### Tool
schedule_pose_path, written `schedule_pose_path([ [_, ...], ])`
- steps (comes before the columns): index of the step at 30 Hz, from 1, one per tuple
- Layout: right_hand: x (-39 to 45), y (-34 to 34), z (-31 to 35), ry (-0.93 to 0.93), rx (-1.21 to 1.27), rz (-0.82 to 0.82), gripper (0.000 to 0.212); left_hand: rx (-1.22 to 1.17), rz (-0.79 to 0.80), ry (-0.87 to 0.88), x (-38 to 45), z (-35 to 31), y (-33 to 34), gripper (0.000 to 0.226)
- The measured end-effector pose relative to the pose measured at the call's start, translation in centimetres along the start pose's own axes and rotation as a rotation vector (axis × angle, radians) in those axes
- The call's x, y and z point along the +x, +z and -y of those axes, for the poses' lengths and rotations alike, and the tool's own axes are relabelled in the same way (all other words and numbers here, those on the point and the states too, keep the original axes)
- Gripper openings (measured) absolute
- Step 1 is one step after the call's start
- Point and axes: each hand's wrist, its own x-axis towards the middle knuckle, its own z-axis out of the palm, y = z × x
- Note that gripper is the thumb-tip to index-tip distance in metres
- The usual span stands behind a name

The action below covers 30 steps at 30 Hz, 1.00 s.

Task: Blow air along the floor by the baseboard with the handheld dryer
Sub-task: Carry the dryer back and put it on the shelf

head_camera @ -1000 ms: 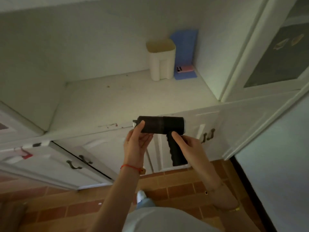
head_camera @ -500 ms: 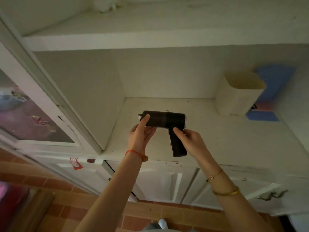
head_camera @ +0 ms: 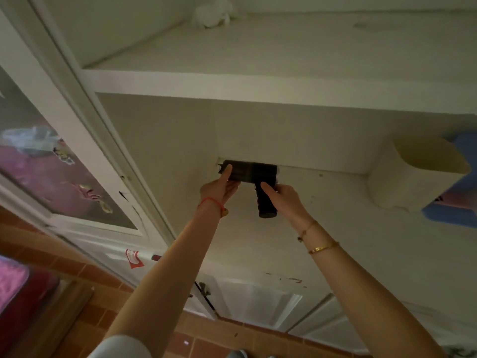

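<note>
Head view. Landmark: white painted cabinet shelf [head_camera: 335, 228], open niche, back wall behind it.

Black handheld dryer with cylindrical barrel and ribbed grip [head_camera: 249, 173] is at the rear of the shelf, barrel lying sideways close to the back wall, grip pointing toward the shelf's front edge. Cannot tell whether it rests on the shelf or is held just above it.

Left hand [head_camera: 219, 188]: at the barrel's left end. Thumb extended straight up across the barrel face; the other fingers curl under the barrel, narrow gap, gripping it. Red cord bracelet on the wrist.

Right hand [head_camera: 282, 196]: at the junction of barrel and grip. Index finger straight, lying along the top of the grip; remaining fingers wrap behind the grip, mostly hidden. Two gold bracelets on the wrist.

Cream rectangular plastic container [head_camera: 413, 174] stands at the right of the shelf, well apart from the dryer. Blue flat object [head_camera: 462, 213] touches the container's right side.

Below the shelf's front edge: white cabinet doors [head_camera: 260, 303] and reddish-brown tiled floor [head_camera: 206, 342].
</note>
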Motion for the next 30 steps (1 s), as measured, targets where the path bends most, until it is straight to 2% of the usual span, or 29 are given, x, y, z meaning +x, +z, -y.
schedule_pose_path([
  [3,2.3,0.9,0.5,0.021,-0.051,-0.044,0.041,0.065,0.051,-0.001,2.1,-0.7,0.1,0.027],
  [6,4.4,1.8,0.9,0.009,-0.126,-0.078,0.045,0.191,0.087,-0.042,3.9,-1.4,0.3,0.042],
  [10,6.4,2.9,0.9,-0.003,-0.193,-0.119,0.049,0.187,0.019,-0.007,5.9,-1.7,0.8,0.039],
  [16,8.2,3.7,0.5,-0.033,-0.26,-0.124,0.052,0.329,-0.009,0.038,7.7,-0.9,1.8,0.031],
  [21,9.4,3.8,0.2,-0.082,-0.317,-0.142,0.054,0.705,-0.043,0.165,8.7,-0.8,0.9,0.021],
  [30,10.6,5.1,-0.5,-0.055,-0.394,-0.188,0.053,0.655,0.068,0.169,10.0,-0.4,0.9,0.033],
])
